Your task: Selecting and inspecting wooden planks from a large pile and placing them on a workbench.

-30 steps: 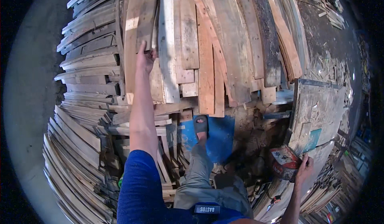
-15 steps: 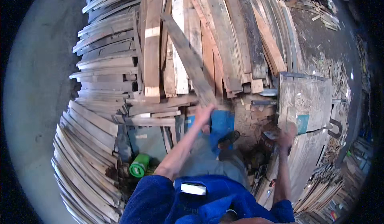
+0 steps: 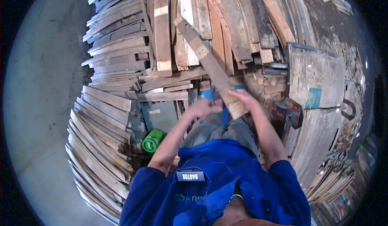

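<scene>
A long, narrow wooden board slants from the plank pile down to my body, its near end just in front of my thighs. My right hand grips it by the right edge near that end. Left of the board, my left hand points its fingers at the board's side. It looks apart from the wood, though it is slightly blurred. The far end of the board lies over the stacked planks.
Short boards are stacked on the left, beside a green container. At the right stands a worn wooden bench top with a dark red box at its near side. Wood scraps lie between bench and planks.
My right hand has come from the bench side onto the board. The left hand has let go of the board and drawn back left. The board's near end has shifted right and toward me.
</scene>
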The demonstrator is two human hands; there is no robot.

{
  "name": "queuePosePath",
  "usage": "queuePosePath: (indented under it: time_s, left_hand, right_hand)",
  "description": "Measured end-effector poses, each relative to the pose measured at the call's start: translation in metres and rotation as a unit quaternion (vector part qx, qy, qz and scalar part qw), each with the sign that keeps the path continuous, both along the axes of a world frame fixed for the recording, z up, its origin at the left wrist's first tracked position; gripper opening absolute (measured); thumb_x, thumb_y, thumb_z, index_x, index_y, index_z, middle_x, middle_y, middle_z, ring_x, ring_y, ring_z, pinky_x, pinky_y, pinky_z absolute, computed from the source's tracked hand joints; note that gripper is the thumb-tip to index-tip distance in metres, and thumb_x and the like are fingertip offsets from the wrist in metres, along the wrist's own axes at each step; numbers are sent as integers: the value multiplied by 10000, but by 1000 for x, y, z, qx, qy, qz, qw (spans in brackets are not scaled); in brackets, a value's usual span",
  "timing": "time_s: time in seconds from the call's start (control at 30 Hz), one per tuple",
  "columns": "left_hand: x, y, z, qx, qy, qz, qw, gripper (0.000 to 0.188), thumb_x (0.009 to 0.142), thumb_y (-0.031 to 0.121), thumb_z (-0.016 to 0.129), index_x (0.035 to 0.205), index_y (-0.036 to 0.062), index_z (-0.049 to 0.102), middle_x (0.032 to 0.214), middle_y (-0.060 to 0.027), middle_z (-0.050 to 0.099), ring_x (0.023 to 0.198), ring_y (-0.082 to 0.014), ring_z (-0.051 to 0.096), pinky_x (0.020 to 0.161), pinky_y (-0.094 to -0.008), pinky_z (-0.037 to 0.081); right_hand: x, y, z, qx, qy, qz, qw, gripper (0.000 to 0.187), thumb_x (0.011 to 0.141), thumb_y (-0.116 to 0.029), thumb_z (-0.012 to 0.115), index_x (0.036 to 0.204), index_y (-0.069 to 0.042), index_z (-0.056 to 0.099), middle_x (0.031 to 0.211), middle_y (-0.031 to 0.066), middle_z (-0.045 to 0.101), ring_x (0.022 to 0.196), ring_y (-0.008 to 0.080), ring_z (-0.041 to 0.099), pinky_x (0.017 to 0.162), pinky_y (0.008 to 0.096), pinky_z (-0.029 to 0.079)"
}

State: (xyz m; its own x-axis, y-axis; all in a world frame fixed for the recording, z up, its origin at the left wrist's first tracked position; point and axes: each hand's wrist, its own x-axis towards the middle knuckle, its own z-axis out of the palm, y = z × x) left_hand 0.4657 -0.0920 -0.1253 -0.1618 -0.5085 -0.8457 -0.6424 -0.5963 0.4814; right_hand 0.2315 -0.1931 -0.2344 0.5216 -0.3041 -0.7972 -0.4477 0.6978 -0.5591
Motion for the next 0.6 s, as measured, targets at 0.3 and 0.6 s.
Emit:
queuePosePath:
  time_s: [0.3, 0.6]
  left_hand:
    - [32, -51, -8, -228, -92, 113, 963, 592, 876, 542, 667, 1046, -24, 695, 905, -207, 721, 838, -301, 719, 785, -412, 541]
    - [-114, -158, 16, -471, -7, -295, 831, 823, 812, 726, 605, 1126, -32, 669, 1160, -243, 668, 1098, -398, 639, 891, -495, 504]
  right_hand:
    - [-74, 12, 95, -384, 334, 193, 839, 503, 940, -522, 553, 1048, -49, 683, 1007, 248, 687, 993, 442, 646, 828, 525, 500]
    - [-261, 118, 173, -324, 297, -8, 898, 479, 938, -479, 564, 864, -12, 638, 841, 237, 655, 771, 438, 627, 702, 503, 462]
